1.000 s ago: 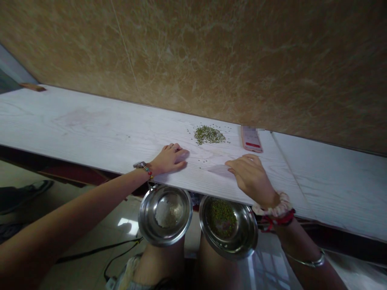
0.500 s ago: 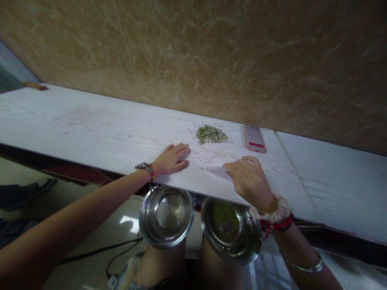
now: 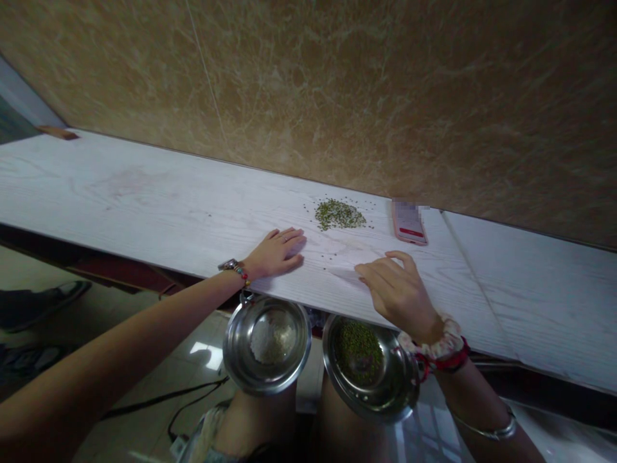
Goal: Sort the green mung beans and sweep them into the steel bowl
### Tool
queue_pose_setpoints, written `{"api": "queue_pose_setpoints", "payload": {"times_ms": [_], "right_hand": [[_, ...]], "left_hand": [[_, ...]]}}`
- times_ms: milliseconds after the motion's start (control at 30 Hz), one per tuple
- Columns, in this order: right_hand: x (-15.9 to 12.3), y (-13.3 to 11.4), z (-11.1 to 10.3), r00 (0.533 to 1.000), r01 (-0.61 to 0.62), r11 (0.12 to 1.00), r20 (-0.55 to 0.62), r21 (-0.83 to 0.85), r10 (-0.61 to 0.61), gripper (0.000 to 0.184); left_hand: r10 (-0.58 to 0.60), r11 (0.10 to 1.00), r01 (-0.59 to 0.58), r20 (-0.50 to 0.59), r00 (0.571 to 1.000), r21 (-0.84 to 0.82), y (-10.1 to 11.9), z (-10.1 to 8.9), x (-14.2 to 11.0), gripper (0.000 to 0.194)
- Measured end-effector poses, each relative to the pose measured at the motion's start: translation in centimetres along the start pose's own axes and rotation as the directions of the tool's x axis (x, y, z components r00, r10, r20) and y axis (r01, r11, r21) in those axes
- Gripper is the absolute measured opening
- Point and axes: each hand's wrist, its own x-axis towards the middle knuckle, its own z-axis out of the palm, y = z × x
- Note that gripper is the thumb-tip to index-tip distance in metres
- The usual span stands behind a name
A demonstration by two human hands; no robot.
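Observation:
My left hand (image 3: 278,253) lies flat on the white wood-grain counter (image 3: 193,212), fingers stretched out and holding nothing. Just beyond it is a loose heap of small green beans (image 3: 337,214), mixed with some white grains. A few single beans (image 3: 329,258) lie between my hands. My right hand (image 3: 398,289) hovers over the counter's front part, its fingers closed and bent down; whatever they hold is hidden. Below the counter edge, a metal bowl (image 3: 231,370) with white grains is on the left. Another metal bowl (image 3: 409,395), holding green beans, is on the right, under my right wrist.
A phone (image 3: 409,225) in a pink case lies on the counter close to the brown marbled wall (image 3: 313,96). At the far left end sits a small brown block (image 3: 58,132). Below are black cables (image 3: 159,404) on the floor and another person's shoe (image 3: 72,292).
The fingers of my left hand have straightened and flattened on the counter. My right hand has shifted very slightly, still with bent fingers. The whole view has drifted a little.

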Motion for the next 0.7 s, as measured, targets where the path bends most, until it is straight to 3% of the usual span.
{"api": "queue_pose_setpoints", "payload": {"times_ms": [233, 467, 700], "right_hand": [[0.2, 1.3, 0.7, 0.999, -0.022, 0.992, -0.031, -0.121, 0.018, 0.022], [0.1, 0.0, 0.2, 1.0, 0.012, 0.999, -0.021, -0.031, -0.013, 0.023], [0.2, 1.6, 1.1, 0.999, -0.019, 0.985, -0.031, -0.172, 0.014, 0.024]], "left_hand": [[-0.005, 1.0, 0.004, 0.01, 1.0, 0.009, 0.1, -0.2, 0.0, 0.047], [0.007, 1.0, -0.007, 0.008, 1.0, 0.013, 0.0, -0.1, 0.0, 0.047], [0.006, 1.0, -0.006, 0.012, 1.0, 0.012, 0.0, -0.2, 0.0, 0.047]]}}
